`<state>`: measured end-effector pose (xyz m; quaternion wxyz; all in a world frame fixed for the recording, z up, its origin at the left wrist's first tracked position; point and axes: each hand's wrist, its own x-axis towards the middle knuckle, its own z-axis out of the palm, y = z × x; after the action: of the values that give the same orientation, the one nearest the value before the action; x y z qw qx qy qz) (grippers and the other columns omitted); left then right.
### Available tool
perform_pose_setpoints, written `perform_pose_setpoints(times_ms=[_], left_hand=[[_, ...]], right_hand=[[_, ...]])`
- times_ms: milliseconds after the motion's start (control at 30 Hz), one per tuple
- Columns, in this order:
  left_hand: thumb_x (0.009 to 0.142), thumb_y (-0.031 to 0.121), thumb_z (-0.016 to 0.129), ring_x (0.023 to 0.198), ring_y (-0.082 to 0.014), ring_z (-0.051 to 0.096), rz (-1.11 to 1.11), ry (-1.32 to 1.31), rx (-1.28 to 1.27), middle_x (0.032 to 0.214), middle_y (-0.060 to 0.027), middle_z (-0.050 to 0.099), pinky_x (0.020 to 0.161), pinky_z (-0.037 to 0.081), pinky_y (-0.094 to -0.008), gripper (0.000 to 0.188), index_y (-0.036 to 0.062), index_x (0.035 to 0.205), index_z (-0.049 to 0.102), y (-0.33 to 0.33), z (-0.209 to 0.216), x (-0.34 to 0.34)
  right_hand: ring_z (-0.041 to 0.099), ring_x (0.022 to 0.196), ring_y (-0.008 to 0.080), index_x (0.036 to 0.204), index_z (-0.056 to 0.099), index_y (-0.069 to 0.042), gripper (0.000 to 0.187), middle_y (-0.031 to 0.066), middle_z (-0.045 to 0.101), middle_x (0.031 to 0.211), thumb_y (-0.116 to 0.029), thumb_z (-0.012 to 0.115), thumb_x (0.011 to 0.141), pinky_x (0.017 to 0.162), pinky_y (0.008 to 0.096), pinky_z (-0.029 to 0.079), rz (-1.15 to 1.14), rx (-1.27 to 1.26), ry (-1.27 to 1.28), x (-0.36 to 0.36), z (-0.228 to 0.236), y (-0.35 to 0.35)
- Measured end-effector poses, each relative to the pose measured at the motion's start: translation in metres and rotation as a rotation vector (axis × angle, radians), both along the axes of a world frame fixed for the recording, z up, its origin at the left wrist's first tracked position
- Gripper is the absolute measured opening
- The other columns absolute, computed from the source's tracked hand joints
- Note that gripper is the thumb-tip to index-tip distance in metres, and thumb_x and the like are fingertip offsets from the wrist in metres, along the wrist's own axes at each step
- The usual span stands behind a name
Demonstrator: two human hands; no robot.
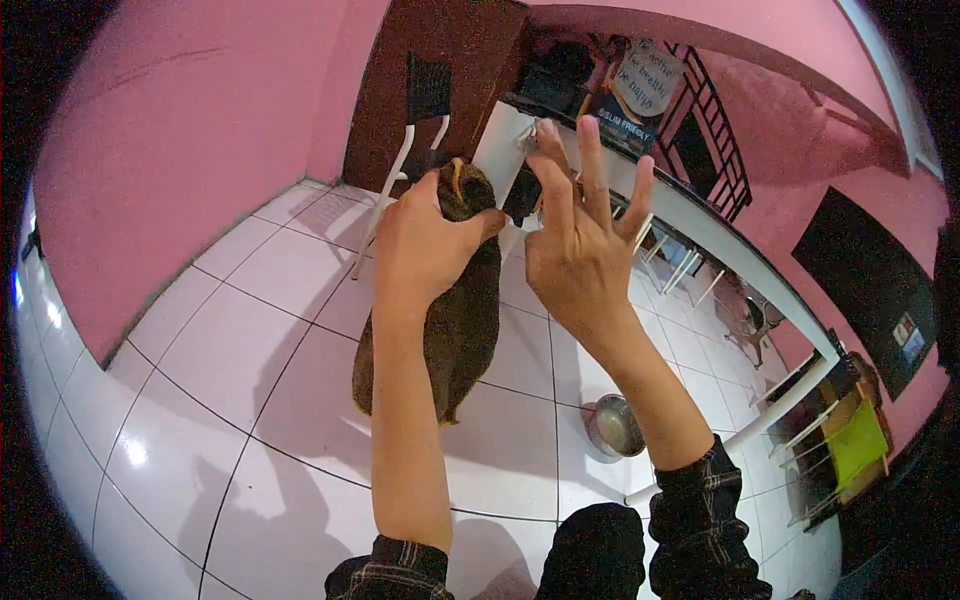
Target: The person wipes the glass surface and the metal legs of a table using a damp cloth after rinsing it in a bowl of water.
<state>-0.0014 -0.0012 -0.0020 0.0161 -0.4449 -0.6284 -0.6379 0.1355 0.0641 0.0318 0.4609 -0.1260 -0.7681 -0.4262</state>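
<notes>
A cat (462,330) with dark brown fur and an orange streak on its head stands on the tiled floor in front of me, seen from above. My left hand (428,240) is closed around its head and neck, thumb on the right side and fingers on the left. That forearm hides part of the cat's back. Raised to the right of the cat's head, apart from it, is my right hand (580,225). Several of its fingers are stretched up and spread; the thumb is hidden, and I see nothing held there.
A metal bowl (616,427) sits on the floor to the right. Beyond the cat stands a chair (428,90) with white legs before a brown door (380,120). A long white-edged table (740,240) runs along the right, with a green chair (858,445) past its end. A pink wall (190,150) rises left.
</notes>
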Motion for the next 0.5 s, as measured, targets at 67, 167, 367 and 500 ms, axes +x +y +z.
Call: perform_pose_setpoints(times_ms=[67,167,367,500], left_hand=[[0.064,0.035,0.076,0.094,-0.0362,0.061,0.022,0.010,-0.011,0.097,-0.0189,0.066,0.082,0.047,-0.0434,0.050,0.0034,0.101,0.061,-0.002,0.000,0.000],[0.064,0.035,0.076,0.094,-0.0362,0.061,0.012,0.002,-0.008,0.097,-0.0186,0.065,0.083,0.047,-0.0433,0.050,0.0037,0.101,0.061,-0.007,0.002,0.000],[0.064,0.034,0.075,0.095,-0.0350,0.062,0.044,0.013,-0.036,0.099,-0.0182,0.066,0.083,0.047,-0.0417,0.051,0.0054,0.104,0.062,-0.003,0.002,0.000],[0.063,0.035,0.073,0.094,-0.0337,0.063,-0.054,-0.045,-0.013,0.098,-0.0179,0.066,0.082,0.048,-0.0404,0.050,0.0053,0.102,0.063,-0.006,0.002,-0.002]], right_hand=[[0.025,0.139,0.0233,0.116,0.048,-0.006,0.053,0.0019,0.049,0.137,0.002,0.054,0.064,0.111,0.0541,0.003,0.019,-0.007,-0.039,0.005,-0.007,0.001],[0.025,0.139,0.0230,0.117,0.048,-0.006,0.053,0.0016,0.048,0.137,0.002,0.054,0.066,0.111,0.0543,0.003,0.022,0.014,-0.073,0.007,-0.002,0.002],[0.027,0.139,0.0221,0.124,0.046,-0.010,0.055,-0.0001,0.047,0.139,-0.001,0.055,0.070,0.112,0.0542,0.004,0.001,-0.038,-0.012,0.001,-0.001,-0.001],[0.027,0.138,0.0212,0.128,0.047,-0.013,0.057,-0.0025,0.046,0.139,-0.006,0.058,0.072,0.112,0.0534,0.004,-0.021,0.047,-0.034,0.022,0.006,0.010]])
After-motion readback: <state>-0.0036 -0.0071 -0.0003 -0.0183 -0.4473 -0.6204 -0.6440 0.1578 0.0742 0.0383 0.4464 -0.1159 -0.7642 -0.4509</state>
